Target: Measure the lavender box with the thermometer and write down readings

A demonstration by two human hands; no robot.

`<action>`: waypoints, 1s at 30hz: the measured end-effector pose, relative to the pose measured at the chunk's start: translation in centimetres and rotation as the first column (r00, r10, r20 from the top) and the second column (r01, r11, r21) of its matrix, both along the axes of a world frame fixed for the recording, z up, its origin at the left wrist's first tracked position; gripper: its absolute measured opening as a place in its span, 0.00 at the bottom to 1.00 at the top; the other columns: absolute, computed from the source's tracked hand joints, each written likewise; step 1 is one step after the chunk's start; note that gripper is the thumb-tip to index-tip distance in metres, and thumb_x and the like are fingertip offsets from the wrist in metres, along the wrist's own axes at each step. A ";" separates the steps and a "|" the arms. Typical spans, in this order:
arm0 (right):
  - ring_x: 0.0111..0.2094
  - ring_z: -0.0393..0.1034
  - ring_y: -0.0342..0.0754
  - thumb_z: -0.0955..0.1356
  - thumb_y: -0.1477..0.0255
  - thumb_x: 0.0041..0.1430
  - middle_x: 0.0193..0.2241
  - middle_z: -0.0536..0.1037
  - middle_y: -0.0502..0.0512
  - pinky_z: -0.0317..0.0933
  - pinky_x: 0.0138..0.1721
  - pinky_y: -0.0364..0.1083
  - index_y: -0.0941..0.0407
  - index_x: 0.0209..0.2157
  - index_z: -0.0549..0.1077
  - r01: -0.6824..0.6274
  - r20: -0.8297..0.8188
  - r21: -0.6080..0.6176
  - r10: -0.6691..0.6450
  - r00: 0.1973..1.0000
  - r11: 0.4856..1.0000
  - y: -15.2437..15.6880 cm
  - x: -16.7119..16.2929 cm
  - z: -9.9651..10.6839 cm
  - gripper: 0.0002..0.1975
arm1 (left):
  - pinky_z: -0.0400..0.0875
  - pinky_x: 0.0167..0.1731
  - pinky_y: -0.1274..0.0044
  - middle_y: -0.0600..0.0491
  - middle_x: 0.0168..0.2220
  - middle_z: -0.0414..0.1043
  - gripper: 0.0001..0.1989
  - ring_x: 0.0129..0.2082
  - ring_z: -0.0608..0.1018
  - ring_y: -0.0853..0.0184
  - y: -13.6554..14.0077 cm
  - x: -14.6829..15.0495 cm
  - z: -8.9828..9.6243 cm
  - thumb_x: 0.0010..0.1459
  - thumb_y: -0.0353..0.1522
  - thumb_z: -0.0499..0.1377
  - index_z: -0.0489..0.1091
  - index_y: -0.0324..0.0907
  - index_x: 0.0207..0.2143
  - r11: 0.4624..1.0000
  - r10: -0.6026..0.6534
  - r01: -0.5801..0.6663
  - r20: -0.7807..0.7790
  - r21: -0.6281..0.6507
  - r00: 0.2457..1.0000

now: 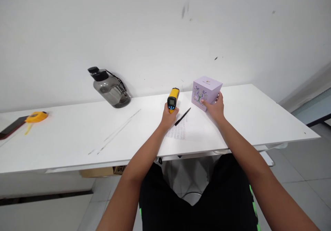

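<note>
My left hand (169, 116) is wrapped round the grip of a yellow and black infrared thermometer (173, 97), whose small screen and blue buttons face me. On the right, my right hand (216, 107) grips a lilac box (207, 82) by its lower right corner, thumb on the patterned front. The box's far sides are hidden. Between the two hands a black pen (182, 117) lies slanted on a paper with rows of writing (178, 131), partly beside my left wrist.
A grey see-through water bottle (111, 89) leans against the wall at the back left. Farther left lie a yellow tape measure (37, 117) and a dark phone-like slab (13, 127). The white table's (77, 138) front edge runs just before my legs.
</note>
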State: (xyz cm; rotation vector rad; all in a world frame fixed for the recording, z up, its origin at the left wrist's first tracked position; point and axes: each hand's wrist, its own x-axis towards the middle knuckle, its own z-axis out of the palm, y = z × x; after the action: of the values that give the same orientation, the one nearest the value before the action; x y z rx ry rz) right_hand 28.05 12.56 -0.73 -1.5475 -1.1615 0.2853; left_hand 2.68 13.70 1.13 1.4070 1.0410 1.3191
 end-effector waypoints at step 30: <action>0.68 0.56 0.64 0.80 0.50 0.38 0.67 0.58 0.66 0.65 0.62 0.65 0.46 0.69 0.49 -0.242 -0.281 0.181 0.286 0.916 0.953 -1.7 -4.9 1.3 0.61 | 0.74 0.39 0.73 0.50 0.36 0.78 0.24 0.35 0.77 0.65 -0.6 -0.3 -0.6 0.46 0.43 0.74 0.76 0.39 0.42 0.968 -0.236 0.248 -0.173 0.048 0.956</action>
State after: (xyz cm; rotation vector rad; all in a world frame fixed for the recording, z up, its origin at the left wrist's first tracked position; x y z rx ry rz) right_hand 23.11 10.86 0.58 -1.1706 -1.1174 0.5889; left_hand 2.41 13.12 0.57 1.6624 0.9028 1.0818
